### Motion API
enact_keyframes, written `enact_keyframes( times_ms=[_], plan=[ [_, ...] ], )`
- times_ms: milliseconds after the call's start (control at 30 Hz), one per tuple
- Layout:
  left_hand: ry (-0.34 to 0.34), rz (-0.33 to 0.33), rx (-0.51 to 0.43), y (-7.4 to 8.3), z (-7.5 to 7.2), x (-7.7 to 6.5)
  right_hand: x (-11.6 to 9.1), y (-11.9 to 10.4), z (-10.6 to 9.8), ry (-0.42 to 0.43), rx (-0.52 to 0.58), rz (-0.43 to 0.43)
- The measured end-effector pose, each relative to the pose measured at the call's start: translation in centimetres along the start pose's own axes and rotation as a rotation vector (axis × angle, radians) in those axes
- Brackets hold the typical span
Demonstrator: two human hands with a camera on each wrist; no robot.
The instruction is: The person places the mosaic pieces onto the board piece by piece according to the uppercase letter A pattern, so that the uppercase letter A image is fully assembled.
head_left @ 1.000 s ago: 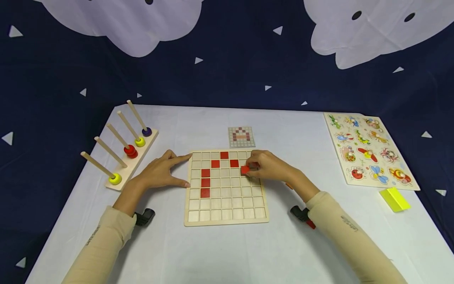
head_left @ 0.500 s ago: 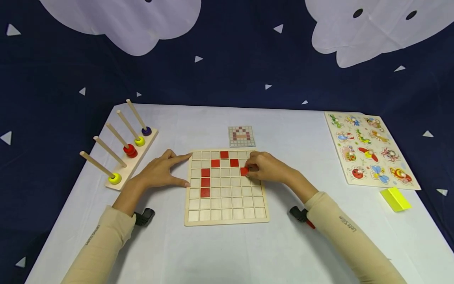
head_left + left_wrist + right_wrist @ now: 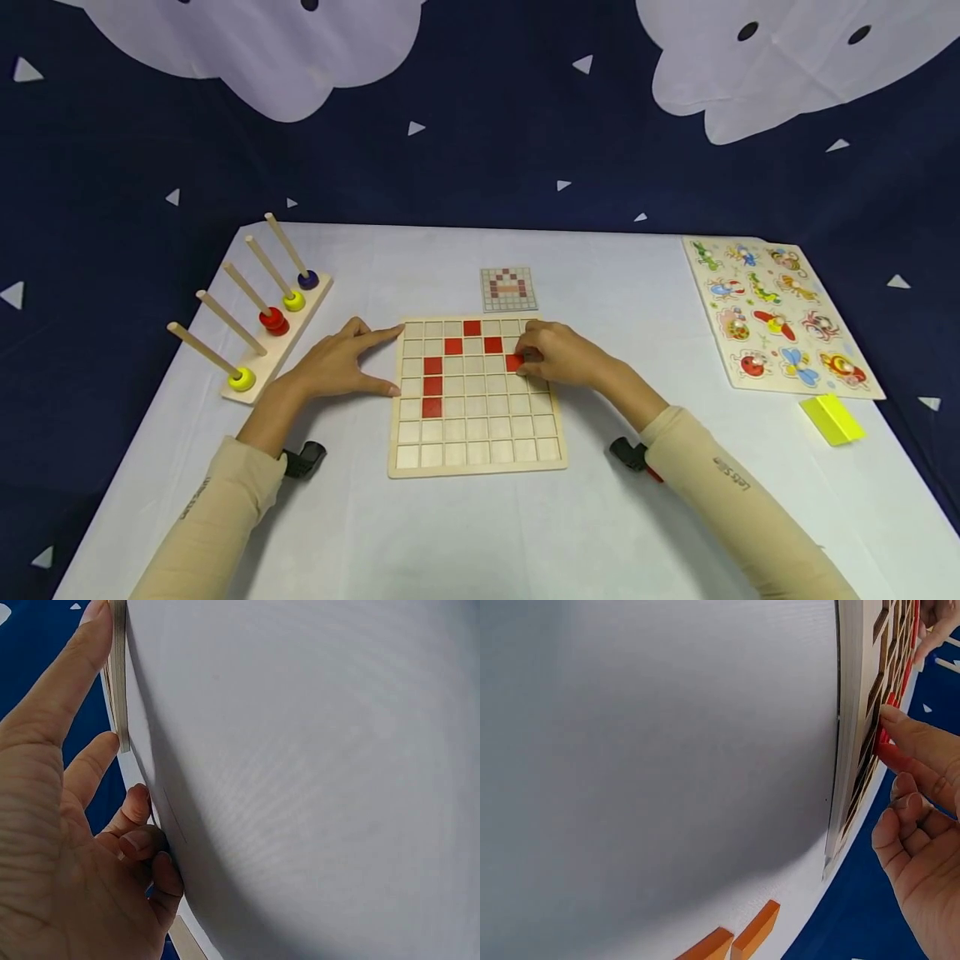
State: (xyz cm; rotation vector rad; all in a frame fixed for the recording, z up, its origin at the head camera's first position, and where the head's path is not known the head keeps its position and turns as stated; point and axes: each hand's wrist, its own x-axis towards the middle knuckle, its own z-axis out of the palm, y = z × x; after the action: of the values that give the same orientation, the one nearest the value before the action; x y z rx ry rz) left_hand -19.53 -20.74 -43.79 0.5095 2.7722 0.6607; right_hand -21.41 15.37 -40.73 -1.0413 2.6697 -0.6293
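Note:
A wooden grid board lies flat on the white table, with several red square tiles set in its cells. My left hand rests at the board's left edge, thumb and index finger spread straight against the frame; in the left wrist view the other fingers curl loosely. Over the board's right side, my right hand pinches a red tile between thumb and index finger, down at a cell. In the right wrist view its fingertips sit right at the red tile, close over the grid.
A small pattern card lies behind the board. At left stands a peg stand with coloured rings. An insect picture board and a yellow block are at right. Orange pieces lie beside the right hand.
The right hand has lowered the red tile slightly, from tilted above the board to flat at a cell. The left hand has stayed at the board's left edge.

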Motion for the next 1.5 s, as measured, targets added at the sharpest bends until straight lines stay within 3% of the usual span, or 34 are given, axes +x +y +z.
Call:
enact_keyframes(
  times_ms=[233,600,900,1500],
  plan=[
    [-0.009,-0.008,-0.007,-0.1,0.1,0.0,-1.6,0.2,-1.1,0.047,0.037,0.037],
    [-0.01,-0.008,-0.01,-0.1,0.1,0.0,-6.1,2.7,-2.4,0.081,0.042,0.123],
    [-0.013,-0.002,-0.012,0.1,-0.1,-0.1,-10.0,4.0,-2.8,0.132,0.045,0.144],
    [-0.017,-0.008,-0.01,-0.1,0.1,0.0,-15.2,5.7,-2.4,0.097,0.062,0.193]
  ],
)
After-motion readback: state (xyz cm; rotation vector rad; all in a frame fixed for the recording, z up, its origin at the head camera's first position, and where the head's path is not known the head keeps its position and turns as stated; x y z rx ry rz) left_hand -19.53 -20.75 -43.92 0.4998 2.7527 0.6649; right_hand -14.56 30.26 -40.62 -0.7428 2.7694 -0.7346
